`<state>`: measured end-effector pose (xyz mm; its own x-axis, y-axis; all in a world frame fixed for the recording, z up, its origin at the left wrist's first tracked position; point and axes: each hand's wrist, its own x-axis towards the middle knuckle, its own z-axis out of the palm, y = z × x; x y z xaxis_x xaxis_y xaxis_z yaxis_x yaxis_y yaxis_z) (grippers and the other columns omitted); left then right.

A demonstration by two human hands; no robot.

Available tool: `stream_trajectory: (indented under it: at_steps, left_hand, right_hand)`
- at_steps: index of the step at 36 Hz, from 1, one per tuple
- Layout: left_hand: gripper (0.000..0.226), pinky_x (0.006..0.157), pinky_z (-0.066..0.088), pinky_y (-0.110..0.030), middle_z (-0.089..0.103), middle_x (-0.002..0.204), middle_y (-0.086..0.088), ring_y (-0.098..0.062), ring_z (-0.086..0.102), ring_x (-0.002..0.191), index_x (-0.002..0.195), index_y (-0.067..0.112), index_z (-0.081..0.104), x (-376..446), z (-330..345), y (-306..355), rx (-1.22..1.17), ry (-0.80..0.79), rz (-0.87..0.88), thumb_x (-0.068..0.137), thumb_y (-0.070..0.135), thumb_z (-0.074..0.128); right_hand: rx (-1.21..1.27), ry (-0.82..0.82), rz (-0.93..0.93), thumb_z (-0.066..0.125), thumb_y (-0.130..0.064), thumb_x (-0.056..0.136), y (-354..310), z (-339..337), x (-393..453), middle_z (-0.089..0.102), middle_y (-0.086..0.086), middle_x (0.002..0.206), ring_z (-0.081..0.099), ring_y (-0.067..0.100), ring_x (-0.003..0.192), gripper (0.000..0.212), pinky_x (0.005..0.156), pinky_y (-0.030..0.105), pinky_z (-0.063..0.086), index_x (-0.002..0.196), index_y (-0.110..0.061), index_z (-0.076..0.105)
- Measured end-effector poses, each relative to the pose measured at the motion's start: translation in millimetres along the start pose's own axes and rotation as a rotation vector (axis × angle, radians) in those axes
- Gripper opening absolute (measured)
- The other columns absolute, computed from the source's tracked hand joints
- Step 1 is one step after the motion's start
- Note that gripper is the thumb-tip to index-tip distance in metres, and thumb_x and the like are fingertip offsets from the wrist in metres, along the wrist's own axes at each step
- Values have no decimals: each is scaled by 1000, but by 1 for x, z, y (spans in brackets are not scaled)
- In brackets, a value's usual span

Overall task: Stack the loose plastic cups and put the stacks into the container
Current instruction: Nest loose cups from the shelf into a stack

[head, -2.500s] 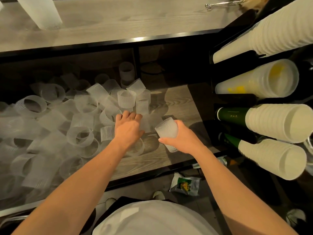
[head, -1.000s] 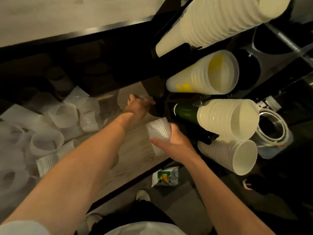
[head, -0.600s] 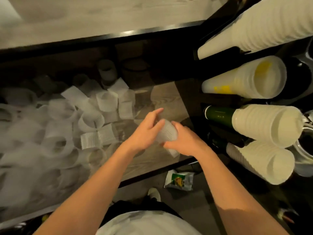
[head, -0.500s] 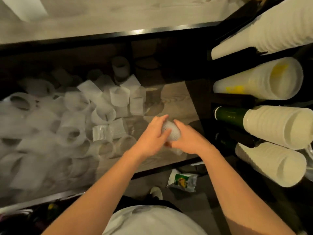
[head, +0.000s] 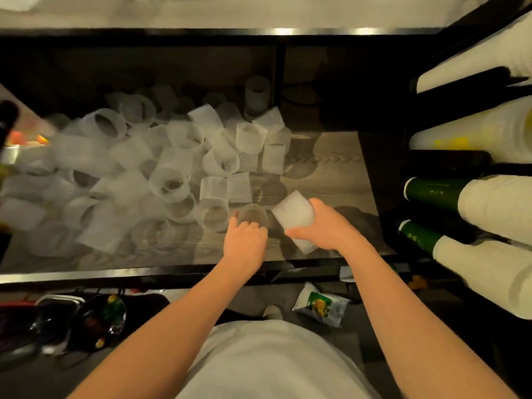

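Many loose frosted ribbed plastic cups lie in a heap on a low wooden shelf, most to the left of my hands. My right hand is shut on a short stack of cups, held tilted above the shelf's front right part. My left hand reaches down onto one clear cup standing on the shelf just left of the stack; its fingers curl at the cup's near rim. Whether it grips the cup is unclear.
Long stacks of white cups stick out sideways from a dark rack at the right, with green bottles among them. A wooden counter edge overhangs the shelf. A snack packet and dark clutter lie on the floor.
My hands were together pushing a cup onto the stack; now they have parted. My left hand has dropped to a cup on the shelf, my right hand still holds the stack.
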<state>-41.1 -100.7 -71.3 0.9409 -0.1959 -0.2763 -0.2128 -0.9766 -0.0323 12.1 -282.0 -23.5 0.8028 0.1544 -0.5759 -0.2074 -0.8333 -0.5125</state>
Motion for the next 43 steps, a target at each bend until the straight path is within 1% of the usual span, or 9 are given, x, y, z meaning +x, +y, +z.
stream_trajectory:
  at_steps: [3,7,11,15,20,25,31,38,43]
  left_hand:
    - [42,113,21,-41,62,109,2,-22,56,112,118,25,63,5,2,-1,-191,127,48,85,1,55]
    - [43,100,40,-41,55,112,4,-19,54,109,118,27,62,3,-3,-1,-837,367,-90,92,-2,44]
    - [45,102,44,-36,46,129,7,-10,49,118,123,46,45,-3,-27,-6,-1576,200,-341,84,52,65]
    - [23,85,48,-43,56,94,4,-11,54,82,116,33,56,-3,-35,-13,-1805,216,-343,96,42,57]
    - [25,92,54,-46,66,117,-13,-22,63,104,104,34,69,-12,-41,-33,-1758,183,-353,102,42,46]
    - [25,86,54,-39,74,108,-3,-22,68,104,112,20,72,-24,-36,-55,-1779,83,-354,102,32,52]
    - [14,82,57,-36,76,97,5,-17,70,95,103,25,74,-25,-33,-63,-1631,111,-435,97,26,61]
    - [14,87,55,-32,75,101,9,-13,68,99,104,29,74,-30,-39,-80,-1569,32,-416,96,27,62]
    - [15,71,56,-21,76,97,9,-8,70,92,105,26,73,-34,-38,-87,-1598,43,-425,94,20,65]
  right_hand:
    - [-2,14,2,83,-51,70,2,0,-4,55,2,128,57,22,107,87,86,44,55,141,-22,41]
    - [-44,49,12,81,-47,68,7,-4,-6,51,5,127,56,26,109,91,86,50,56,143,-24,35]
    - [-78,77,2,81,-44,70,7,-7,-2,49,6,126,55,29,109,88,87,51,55,142,-24,36]
    - [-99,64,-42,79,-44,70,1,-6,2,49,5,122,55,28,105,83,82,50,57,140,-27,37]
    - [-36,-52,-187,80,-41,72,-2,-13,2,48,0,128,54,22,110,86,86,46,55,145,-38,35]
    - [24,-229,-284,84,-36,79,-13,-21,-5,46,-16,131,49,10,116,88,81,24,45,150,-41,32]
    - [-120,-401,-348,84,-36,79,-34,-16,-3,48,-17,135,49,8,119,85,91,28,42,149,-43,35]
    - [-168,-390,-392,85,-41,77,-49,-9,-1,46,-17,141,46,8,123,93,97,29,41,153,-41,33]
    - [-183,-364,-425,87,-48,69,-59,-4,4,47,-17,142,46,8,125,95,104,36,42,151,-46,36]
